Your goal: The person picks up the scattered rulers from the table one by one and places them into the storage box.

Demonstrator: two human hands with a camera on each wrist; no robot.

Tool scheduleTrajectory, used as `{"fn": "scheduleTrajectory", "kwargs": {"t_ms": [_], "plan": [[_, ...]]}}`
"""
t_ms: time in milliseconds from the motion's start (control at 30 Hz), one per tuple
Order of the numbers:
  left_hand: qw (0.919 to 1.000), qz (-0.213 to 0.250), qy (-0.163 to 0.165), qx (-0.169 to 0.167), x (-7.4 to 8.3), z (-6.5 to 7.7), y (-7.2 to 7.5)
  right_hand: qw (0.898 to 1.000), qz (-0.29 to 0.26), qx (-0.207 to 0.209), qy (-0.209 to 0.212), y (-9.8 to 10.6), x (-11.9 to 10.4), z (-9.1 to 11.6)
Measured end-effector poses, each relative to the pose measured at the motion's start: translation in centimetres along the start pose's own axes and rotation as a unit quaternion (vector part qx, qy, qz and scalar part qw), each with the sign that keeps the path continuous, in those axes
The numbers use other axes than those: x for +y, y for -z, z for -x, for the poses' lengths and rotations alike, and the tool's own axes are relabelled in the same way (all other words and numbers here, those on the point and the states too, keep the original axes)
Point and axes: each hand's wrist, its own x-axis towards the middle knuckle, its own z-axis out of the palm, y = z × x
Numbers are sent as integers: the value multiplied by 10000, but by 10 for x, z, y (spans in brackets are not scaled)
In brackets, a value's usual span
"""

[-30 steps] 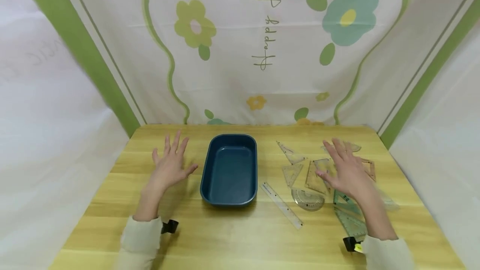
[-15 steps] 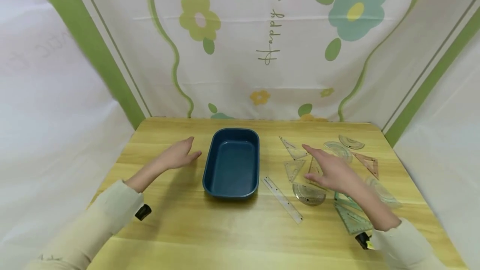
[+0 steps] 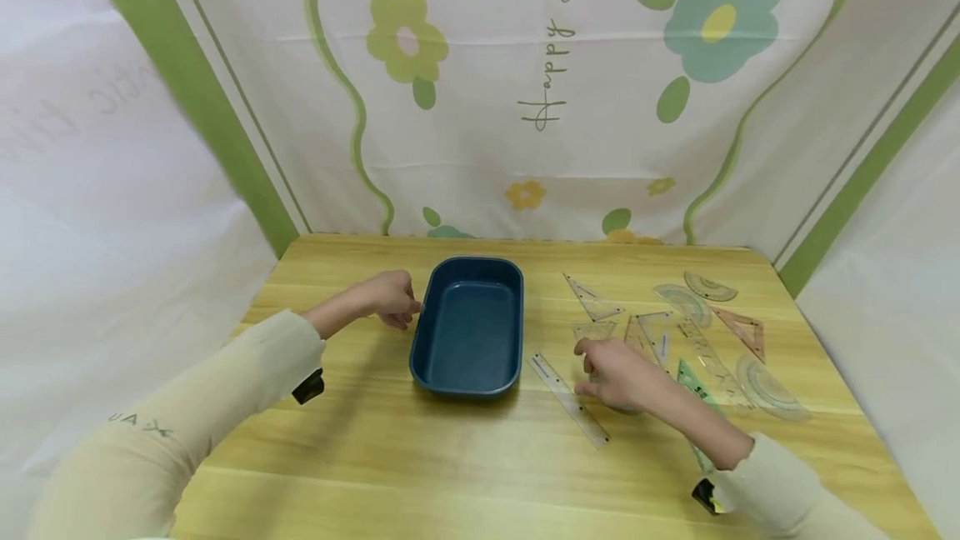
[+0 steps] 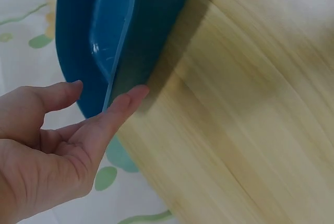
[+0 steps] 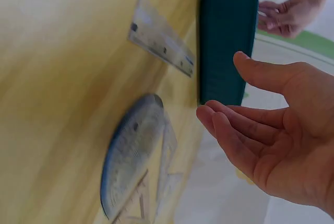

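Note:
My left hand (image 3: 392,298) is at the left side of a dark blue rectangular tray (image 3: 467,340). In the left wrist view its fingertips (image 4: 136,92) are right at the tray's outer wall, and the thumb stands apart from them. Over the drawing tools on the right, my right hand (image 3: 617,373) hovers with fingers slightly bent and holds nothing. A clear straight ruler (image 3: 568,400) lies between that hand and the tray. Beneath the hand, a clear protractor (image 5: 133,151) is mostly hidden in the head view but shows in the right wrist view.
Several clear set squares and protractors spread across the right of the wooden table (image 3: 420,465). They include an orange set square (image 3: 750,332), a green set square (image 3: 693,382) partly under the right forearm, and a protractor (image 3: 708,287) at the back. A flowered curtain (image 3: 480,132) hangs behind.
My left hand, earlier spread out, has moved right to the tray's side. My right hand has lowered and shifted left towards the ruler, its fingers bending. The view has shifted slightly.

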Motion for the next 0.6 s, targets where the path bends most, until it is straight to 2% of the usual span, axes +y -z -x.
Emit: {"fn": "scheduleTrajectory", "kwargs": {"t_ms": [133, 233, 367, 600], "plan": [[9999, -68, 129, 82, 7, -15, -5, 9997, -37, -129, -220, -11, -4, 1], [9990, -363, 98, 226, 10, -23, -8, 9991, -4, -125, -405, -18, -7, 2], [9981, -484, 165, 342, 11, -26, -11, 9989, 147, -9, -446, -26, -11, -1], [9983, -345, 306, 345, 5, -25, -12, 9981, 310, 205, -483, -39, -18, -9]]}}
